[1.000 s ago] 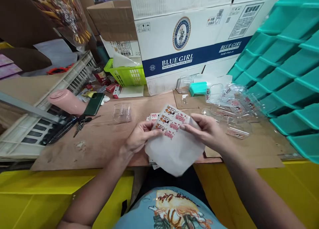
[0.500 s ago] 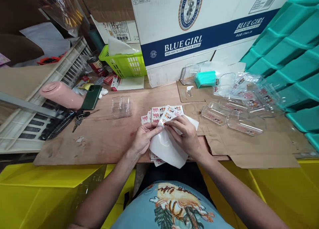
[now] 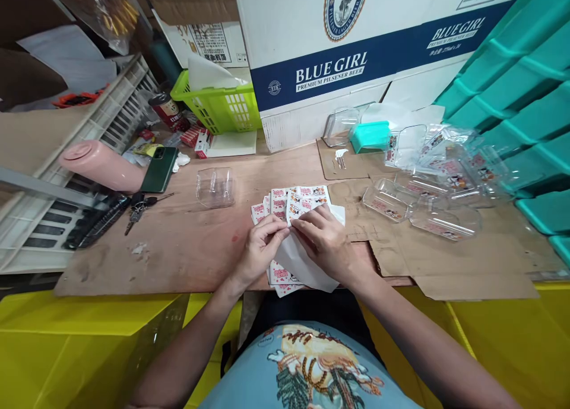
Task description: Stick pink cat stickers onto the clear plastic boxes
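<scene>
A sticker sheet [image 3: 313,196] with pink lettering and small cartoon figures is held over a stack of similar sheets [image 3: 280,272]. Part of it is folded over, so its plain white backing shows below my fingers. My left hand [image 3: 262,249] pinches the sheet near its left edge, thumb against forefinger. Right beside it, my right hand [image 3: 325,243] pinches the sheet too, fingertips almost touching the left ones. Whatever lies exactly between the fingertips is too small to make out. Clear plastic containers [image 3: 385,201] bearing such stickers lie to the right.
An empty-looking clear container [image 3: 216,188] stands left of the stack. Farther left are keys [image 3: 140,210], a green phone [image 3: 160,170] and a pink bottle [image 3: 102,165]. A green basket [image 3: 227,109] and a large beer carton [image 3: 320,118] stand behind; teal bins [image 3: 503,100] rise at right.
The sheet has turned more upright and its white backing has swung down and inward. Both hands have drawn closer together at the sheet's edge. The view has shifted slightly.
</scene>
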### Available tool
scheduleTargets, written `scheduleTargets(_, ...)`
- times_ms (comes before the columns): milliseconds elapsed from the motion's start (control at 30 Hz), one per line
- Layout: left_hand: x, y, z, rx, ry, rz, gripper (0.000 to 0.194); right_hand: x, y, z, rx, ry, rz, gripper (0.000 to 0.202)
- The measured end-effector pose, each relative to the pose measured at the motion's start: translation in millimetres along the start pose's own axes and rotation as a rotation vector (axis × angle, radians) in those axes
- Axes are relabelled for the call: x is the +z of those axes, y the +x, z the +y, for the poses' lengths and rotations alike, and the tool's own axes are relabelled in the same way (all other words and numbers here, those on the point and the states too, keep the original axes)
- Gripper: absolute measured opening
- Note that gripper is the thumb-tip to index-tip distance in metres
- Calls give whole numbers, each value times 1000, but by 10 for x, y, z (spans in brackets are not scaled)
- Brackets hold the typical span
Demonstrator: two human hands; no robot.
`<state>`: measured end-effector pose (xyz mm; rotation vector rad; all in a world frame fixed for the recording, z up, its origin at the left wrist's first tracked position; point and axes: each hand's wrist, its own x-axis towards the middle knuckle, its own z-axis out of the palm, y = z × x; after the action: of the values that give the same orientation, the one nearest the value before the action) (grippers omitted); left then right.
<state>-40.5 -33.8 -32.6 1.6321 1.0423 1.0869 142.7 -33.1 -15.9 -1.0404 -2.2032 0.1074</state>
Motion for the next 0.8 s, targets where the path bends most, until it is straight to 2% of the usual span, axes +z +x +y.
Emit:
scheduleTargets(100,12,5,8,11,37,-9,15,21,3,-5,10,59,-16,21)
scheduleTargets(167,34,9,8,0,28,-5,16,53,5,-9,66,176,23,20)
scheduleTargets(233,54,10,-10,-28,-17,-8,17,84,4,4,210,340,93,17)
scheduleTargets(367,34,5,-130,-128,-78,13,17,72,2,161,663,767,234,15)
scheduleTargets(433,3,12,-191,-144,5,59,18,16,11,295,806,910,389,16)
scheduleTargets(467,-8,23,-201,-124,91,103,19,-21,19,356,831,934,485,16)
scheduleTargets(533,1,62,-155,-46,289,232,27,-96,43,430,802,899,640,17)
scheduleTargets(600,59,120,-20,-1,334,296,35,-149,69,415,713,794,695,14)
scheduleTargets(633,102,152,69,-38,240,249,36,-163,78,377,656,730,690,11)
scheduleTargets(667,150,185,162,-122,70,149,40,-168,83,328,589,663,670,8)
scheduleTargets(733,241,248,325,-373,-394,-102,63,-168,76,230,430,538,603,6)
scheduleTargets(767,277,276,383,-493,-617,-192,70,-169,63,194,354,489,567,9)
scheduleTargets(800,302,299,422,-577,-796,-231,70,-175,46,172,293,452,531,11)
